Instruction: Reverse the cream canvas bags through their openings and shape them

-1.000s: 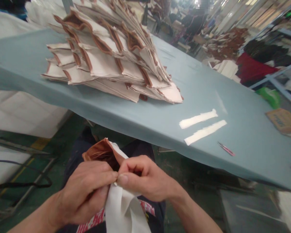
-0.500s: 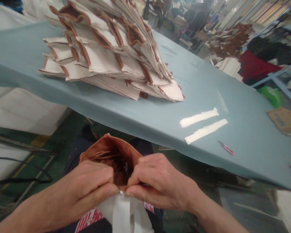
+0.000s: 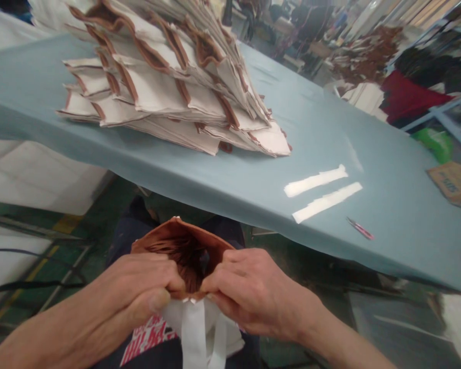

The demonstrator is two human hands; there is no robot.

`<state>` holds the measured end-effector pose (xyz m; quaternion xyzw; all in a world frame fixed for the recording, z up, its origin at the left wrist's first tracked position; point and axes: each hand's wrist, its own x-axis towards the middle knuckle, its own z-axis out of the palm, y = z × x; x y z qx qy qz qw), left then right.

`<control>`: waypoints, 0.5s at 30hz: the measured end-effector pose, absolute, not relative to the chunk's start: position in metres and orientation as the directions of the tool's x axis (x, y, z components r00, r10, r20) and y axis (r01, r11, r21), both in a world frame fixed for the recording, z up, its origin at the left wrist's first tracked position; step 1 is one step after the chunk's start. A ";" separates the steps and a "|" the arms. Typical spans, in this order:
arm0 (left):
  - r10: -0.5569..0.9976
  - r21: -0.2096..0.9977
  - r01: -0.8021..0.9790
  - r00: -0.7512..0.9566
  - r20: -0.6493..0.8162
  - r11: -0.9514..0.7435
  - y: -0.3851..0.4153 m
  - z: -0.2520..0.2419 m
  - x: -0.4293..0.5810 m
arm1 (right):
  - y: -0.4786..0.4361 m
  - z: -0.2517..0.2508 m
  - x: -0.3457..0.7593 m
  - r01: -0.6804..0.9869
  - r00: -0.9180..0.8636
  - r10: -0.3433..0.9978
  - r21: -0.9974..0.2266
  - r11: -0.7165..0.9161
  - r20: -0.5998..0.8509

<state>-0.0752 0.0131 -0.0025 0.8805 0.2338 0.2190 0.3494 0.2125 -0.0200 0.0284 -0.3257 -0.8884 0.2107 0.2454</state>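
Observation:
Between my hands is a fabric bag [image 3: 218, 246], its brown lining showing round the open mouth and its white outside facing down in my lap. My left hand [image 3: 149, 279] pinches the near rim from the left. From the right, my right hand [image 3: 249, 292] grips the same rim a short way off. White tape strips [image 3: 194, 333] hang from the rim between the two hands. Folds of brown cloth fill the dark inside. Below my left hand, red and white printed material [image 3: 148, 338] lies over my lap.
A blue-covered table [image 3: 253, 200] runs across in front of me. On it are a large stack of white and brown sewn pieces [image 3: 169, 92], two white strips [image 3: 326, 202] and small pink-handled snips [image 3: 360, 228]. A cardboard box [image 3: 453, 182] is at the far right.
My left hand has slid a little left along the rim, so the gap between my hands is wider. The bag's mouth sits slightly further right.

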 end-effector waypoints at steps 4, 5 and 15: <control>0.466 0.741 0.223 0.875 0.134 -0.633 0.019 0.004 -0.055 | -0.021 0.030 0.210 0.504 -0.663 0.677 -0.477 0.720 0.320; 0.446 0.743 0.219 0.887 0.118 -0.632 0.019 0.005 -0.051 | -0.021 0.030 0.210 0.518 -0.664 0.679 -0.463 0.719 0.312; 0.493 0.596 0.272 0.835 0.243 -0.755 0.004 0.011 -0.028 | -0.040 0.037 0.217 0.592 -0.715 0.693 -0.447 0.671 0.092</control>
